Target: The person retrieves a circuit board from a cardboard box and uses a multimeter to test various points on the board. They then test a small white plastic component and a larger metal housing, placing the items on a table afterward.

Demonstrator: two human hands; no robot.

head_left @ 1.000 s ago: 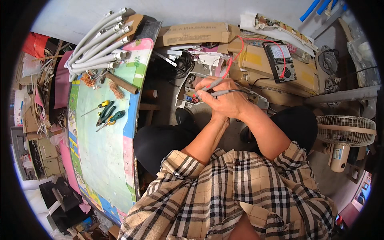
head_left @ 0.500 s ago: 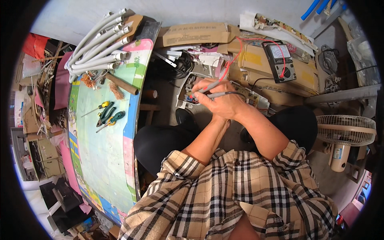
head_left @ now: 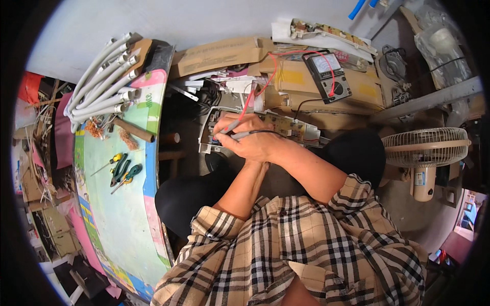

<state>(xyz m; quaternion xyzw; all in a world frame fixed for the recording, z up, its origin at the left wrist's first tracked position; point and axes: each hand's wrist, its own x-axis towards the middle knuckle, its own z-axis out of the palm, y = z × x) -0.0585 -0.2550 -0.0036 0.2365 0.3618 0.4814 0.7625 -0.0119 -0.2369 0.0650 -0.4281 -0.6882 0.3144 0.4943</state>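
Note:
My right hand (head_left: 252, 145) is closed on two grey test probes (head_left: 240, 134), one with a red lead, one with a black, over the left part of a white plastic housing (head_left: 203, 137) holding a circuit board (head_left: 291, 128). The probe tips are too hidden to tell what they touch. My left hand (head_left: 258, 164) is beneath the right one, with its fingers hidden. An analogue multimeter (head_left: 329, 81), wired to the leads, lies on cardboard (head_left: 288, 76) behind, to the right.
A patterned table (head_left: 112, 224) on the left carries white hoses (head_left: 97, 81), brushes (head_left: 127, 137), pliers (head_left: 121, 168) and screwdrivers (head_left: 132, 173). A caged fan (head_left: 423, 145) stands right, below a metal rail (head_left: 423, 99). My knees (head_left: 357, 148) flank the work.
The camera's view has shifted, so most of the surroundings appear farther left. My hands stay over the housing with the probes held, and show little other movement.

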